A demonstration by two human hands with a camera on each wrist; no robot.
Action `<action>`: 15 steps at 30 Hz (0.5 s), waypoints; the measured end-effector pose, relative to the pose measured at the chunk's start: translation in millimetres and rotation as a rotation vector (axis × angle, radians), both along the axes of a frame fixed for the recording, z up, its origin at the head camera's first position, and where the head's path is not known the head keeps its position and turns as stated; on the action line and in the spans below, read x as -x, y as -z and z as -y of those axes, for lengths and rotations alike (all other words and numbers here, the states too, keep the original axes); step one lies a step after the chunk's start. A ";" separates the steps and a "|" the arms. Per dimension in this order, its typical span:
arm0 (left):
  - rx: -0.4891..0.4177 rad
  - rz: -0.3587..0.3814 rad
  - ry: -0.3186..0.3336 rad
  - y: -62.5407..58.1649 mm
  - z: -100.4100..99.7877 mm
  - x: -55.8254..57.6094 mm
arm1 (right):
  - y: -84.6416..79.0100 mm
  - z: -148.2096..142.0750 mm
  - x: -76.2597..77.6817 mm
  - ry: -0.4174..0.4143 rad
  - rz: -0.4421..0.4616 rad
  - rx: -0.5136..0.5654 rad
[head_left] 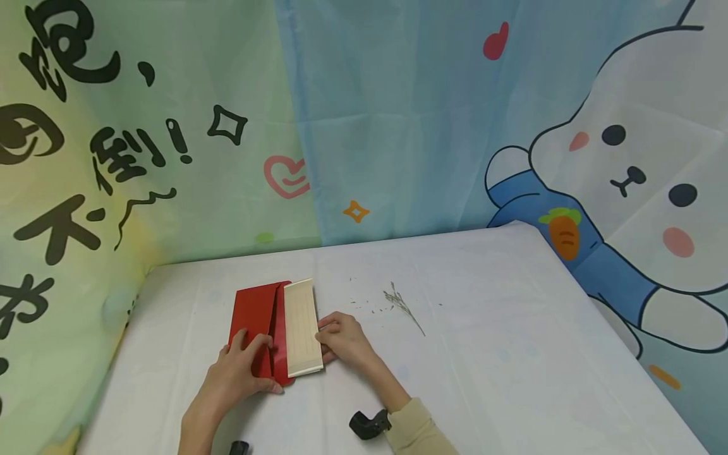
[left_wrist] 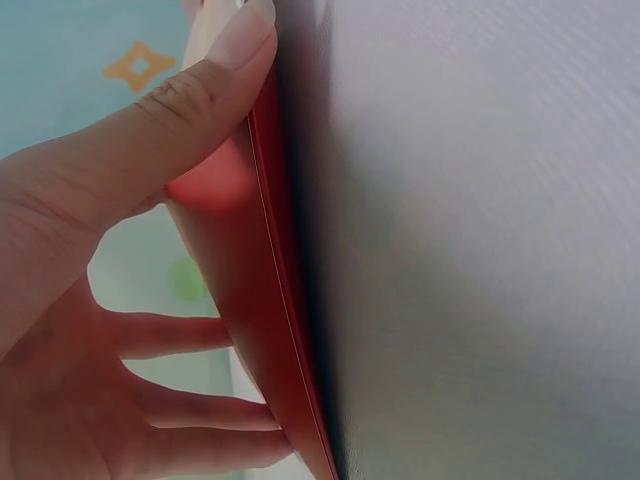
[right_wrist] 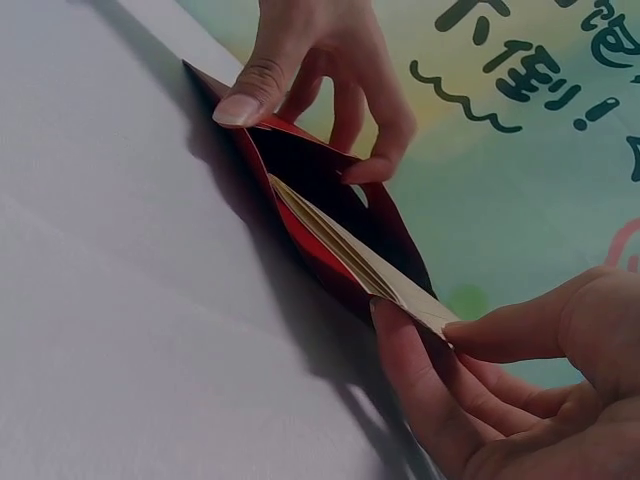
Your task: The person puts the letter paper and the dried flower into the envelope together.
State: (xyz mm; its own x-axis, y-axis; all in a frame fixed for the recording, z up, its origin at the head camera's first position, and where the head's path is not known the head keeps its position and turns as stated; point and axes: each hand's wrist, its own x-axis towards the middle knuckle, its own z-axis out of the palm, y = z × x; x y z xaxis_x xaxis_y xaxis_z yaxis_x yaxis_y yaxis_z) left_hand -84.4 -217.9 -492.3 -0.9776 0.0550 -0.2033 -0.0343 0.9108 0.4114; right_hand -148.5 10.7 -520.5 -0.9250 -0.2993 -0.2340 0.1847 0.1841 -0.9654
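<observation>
A red envelope [head_left: 250, 309] lies on the table with its mouth toward the right. My left hand [head_left: 236, 373] holds it, thumb at the near edge and fingertips on the upper face; the left wrist view shows the thumb against the red paper [left_wrist: 250, 280]. A folded cream sheet [head_left: 303, 328] with faint lines sticks out of the mouth. My right hand [head_left: 344, 341] pinches the sheet's outer edge between thumb and fingers. In the right wrist view, the envelope gapes and the layered sheet [right_wrist: 370, 265] sits partly inside; its inner end is hidden.
A dried sprig [head_left: 402, 307] lies right of my right hand, with small crumbs scattered around it. White cloth [head_left: 512, 354] covers the table. A printed curtain [head_left: 398, 126] hangs behind. Black devices show near both wrists, one of them a wrist device [head_left: 368, 425] at the right sleeve.
</observation>
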 end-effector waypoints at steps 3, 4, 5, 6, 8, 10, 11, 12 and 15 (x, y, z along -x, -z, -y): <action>0.002 -0.004 0.001 0.0 0.6 0.0 | 0.2 3.8 0.0 -0.010 -0.012 -0.005; 0.001 -0.007 0.000 -0.1 0.6 0.0 | 0.5 5.1 0.0 -0.013 -0.012 -0.005; 0.002 -0.008 0.000 0.0 0.7 0.0 | 0.3 6.4 -0.1 -0.016 -0.011 -0.001; 0.000 -0.007 0.000 0.0 0.7 -0.1 | 0.4 7.7 0.0 -0.018 -0.008 -0.001; 0.001 -0.010 0.002 -0.2 0.7 -0.4 | 0.1 10.1 0.0 -0.022 -0.004 0.001; 0.002 -0.015 0.008 -0.1 0.6 -0.5 | -0.1 12.3 -0.1 -0.025 0.004 0.012; 0.002 -0.018 0.010 0.1 0.7 -0.7 | -0.3 13.3 -0.1 -0.027 0.007 0.019; 0.001 -0.022 0.012 0.1 0.8 -0.9 | 0.0 14.3 0.0 -0.027 0.011 0.023; -0.001 -0.033 0.018 0.7 1.6 -1.3 | 0.3 17.1 -0.2 -0.033 0.021 0.038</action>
